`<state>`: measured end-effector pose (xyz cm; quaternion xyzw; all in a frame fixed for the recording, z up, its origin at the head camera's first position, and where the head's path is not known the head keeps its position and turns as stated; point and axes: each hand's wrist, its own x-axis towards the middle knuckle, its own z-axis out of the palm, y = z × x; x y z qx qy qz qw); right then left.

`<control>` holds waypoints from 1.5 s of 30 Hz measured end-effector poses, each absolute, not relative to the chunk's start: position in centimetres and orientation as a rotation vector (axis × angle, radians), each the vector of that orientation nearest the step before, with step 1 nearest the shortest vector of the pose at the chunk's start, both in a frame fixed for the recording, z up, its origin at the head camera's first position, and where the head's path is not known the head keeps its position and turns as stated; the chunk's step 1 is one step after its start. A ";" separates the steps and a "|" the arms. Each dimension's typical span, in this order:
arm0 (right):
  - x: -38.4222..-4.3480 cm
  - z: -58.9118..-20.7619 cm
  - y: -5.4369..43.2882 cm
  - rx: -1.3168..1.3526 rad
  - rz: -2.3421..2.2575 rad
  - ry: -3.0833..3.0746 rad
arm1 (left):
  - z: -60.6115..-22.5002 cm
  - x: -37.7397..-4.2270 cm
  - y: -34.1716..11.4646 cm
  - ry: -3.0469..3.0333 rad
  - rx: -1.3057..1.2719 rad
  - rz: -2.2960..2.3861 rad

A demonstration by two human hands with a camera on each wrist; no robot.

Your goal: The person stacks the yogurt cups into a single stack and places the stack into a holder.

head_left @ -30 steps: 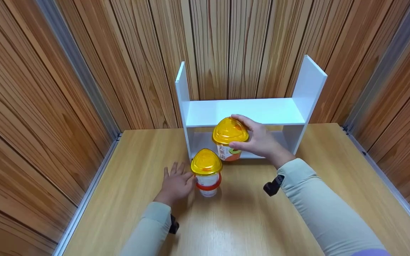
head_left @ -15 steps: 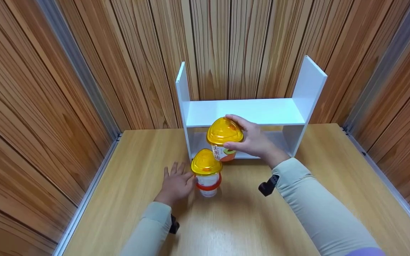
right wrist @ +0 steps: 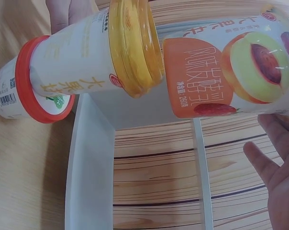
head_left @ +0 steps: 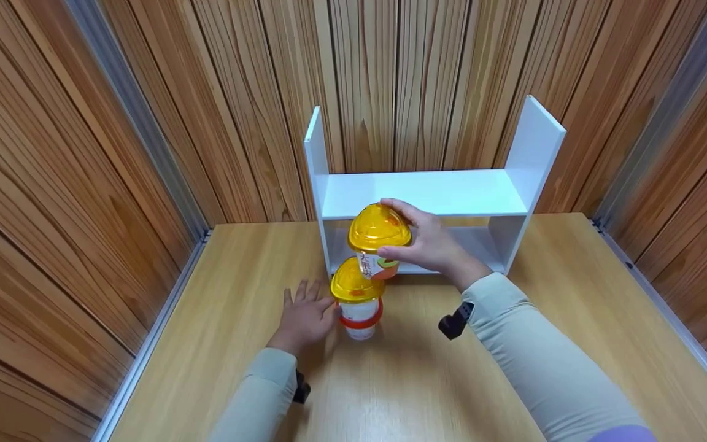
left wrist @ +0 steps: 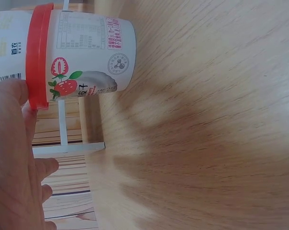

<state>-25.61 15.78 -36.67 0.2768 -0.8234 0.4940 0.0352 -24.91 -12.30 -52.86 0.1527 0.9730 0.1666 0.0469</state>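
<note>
My right hand (head_left: 428,247) holds a yogurt cup (right wrist: 202,72) with a yellow domed lid (head_left: 379,228) and a peach picture, thumb and fingers round its upper part. It hovers over a stack of two more cups on the table. The upper cup (right wrist: 72,55) of that stack has a yellow domed lid of its own. Below it stands a red-lidded cup (left wrist: 94,52) with a strawberry picture. My left hand (head_left: 303,316) lies at the stack's left side with fingers spread; its thumb (left wrist: 13,91) is right at the red lid. In the right wrist view the held cup's bottom nearly meets the yellow dome.
A white two-level shelf (head_left: 421,190) with upright side panels stands behind the cups on the wooden table (head_left: 427,380). Its left panel (head_left: 315,166) rises just behind the stack. Wood-plank walls (head_left: 366,80) close off the back and both sides.
My right hand has carried the peach cup to the left, so it now overlaps the stack's yellow dome in the head view. The left hand and the stack have stayed in place.
</note>
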 end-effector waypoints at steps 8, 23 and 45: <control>-25.7 -36.8 15.1 0.855 1.536 -2.523 | -52.9 -25.0 -12.4 2.965 0.468 0.520; -25.6 -37.1 14.2 0.912 1.547 -2.489 | -53.0 -24.8 -12.5 2.956 0.457 0.534; -25.7 -37.4 13.1 0.956 1.584 -2.485 | -52.9 -24.7 -12.5 2.935 0.439 0.558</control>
